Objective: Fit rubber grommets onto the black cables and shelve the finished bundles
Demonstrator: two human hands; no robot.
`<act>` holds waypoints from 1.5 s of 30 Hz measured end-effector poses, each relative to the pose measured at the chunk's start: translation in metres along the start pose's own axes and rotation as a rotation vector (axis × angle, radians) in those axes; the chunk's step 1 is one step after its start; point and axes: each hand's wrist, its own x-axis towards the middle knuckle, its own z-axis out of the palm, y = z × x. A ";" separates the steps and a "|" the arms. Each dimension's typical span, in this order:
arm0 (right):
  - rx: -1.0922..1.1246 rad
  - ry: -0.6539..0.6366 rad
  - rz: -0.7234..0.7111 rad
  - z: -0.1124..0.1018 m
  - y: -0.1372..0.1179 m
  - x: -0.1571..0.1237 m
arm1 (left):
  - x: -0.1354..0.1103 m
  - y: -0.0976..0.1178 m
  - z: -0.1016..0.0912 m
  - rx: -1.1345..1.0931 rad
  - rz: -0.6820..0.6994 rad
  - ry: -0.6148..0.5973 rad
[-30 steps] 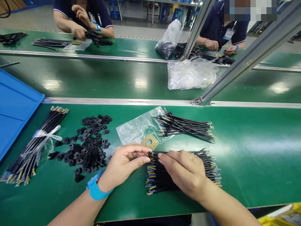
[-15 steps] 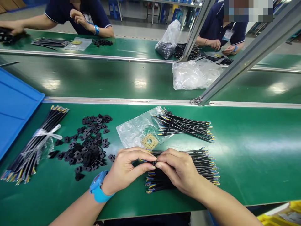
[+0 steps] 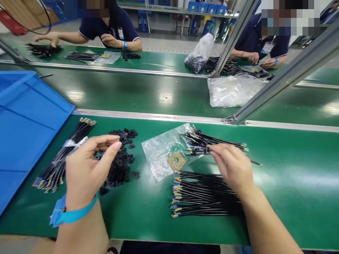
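Observation:
My right hand point(image 3: 234, 167) pinches a short black cable point(image 3: 255, 163) near a small black grommet-like part point(image 3: 208, 149). The cable's other end sticks out to the right past my hand. It is held over the upper cluster of cables point(image 3: 225, 143), several of which have black parts on their left ends. My left hand point(image 3: 91, 165), wearing a blue wristband, hovers over the left side of the loose black parts point(image 3: 120, 173). Its thumb and fingers are curved and slightly apart, with nothing seen between them. Below my right hand lies a row of cables point(image 3: 203, 194) with coloured wire ends.
A tied cable bundle point(image 3: 66, 155) lies left, beside a blue bin point(image 3: 31, 116). In the middle, a clear plastic bag point(image 3: 156, 155) carries a yellowish sponge point(image 3: 176, 161). A metal post point(image 3: 265, 91) slants across the right. Two people work at the table beyond.
My hands have parted. The left swung left to the black parts, empty; the right carried the cable up and right to the upper cluster. The view shifted left.

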 end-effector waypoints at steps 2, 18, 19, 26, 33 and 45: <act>-0.076 -0.026 0.030 0.007 0.017 -0.001 | 0.003 -0.010 -0.009 0.215 0.052 -0.186; 0.332 -0.703 0.039 0.003 -0.015 -0.014 | -0.010 -0.040 0.025 0.323 0.197 -0.922; 0.355 -0.707 0.056 0.003 -0.017 -0.014 | -0.010 -0.043 0.025 0.316 0.185 -0.896; 0.466 -0.545 0.208 0.008 -0.021 -0.014 | -0.009 -0.043 0.023 0.377 0.168 -0.847; 0.154 -0.511 0.081 0.032 -0.028 -0.025 | -0.003 -0.017 0.023 0.117 0.042 -0.588; 0.014 -0.482 0.000 0.027 -0.026 -0.023 | -0.016 0.012 0.067 -0.638 -0.480 -0.600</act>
